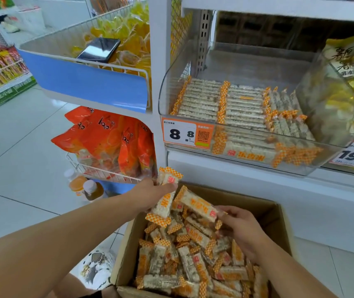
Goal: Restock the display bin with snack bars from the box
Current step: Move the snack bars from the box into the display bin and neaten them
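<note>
Both hands [195, 209] grip bars [197, 204] over box [277, 216], below bin [247, 160].

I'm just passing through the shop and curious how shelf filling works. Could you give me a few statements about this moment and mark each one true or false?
1. The left hand holds snack bars above the cardboard box. True.
2. The right hand is empty. False: it holds one snack bar by its end.
3. The clear display bin already has neat rows of bars in it. True.
4. The box is nearly empty. False: loose bars are piled all over its inside.
5. The price tag on the bin front shows 19. False: it shows 8 8.
</note>
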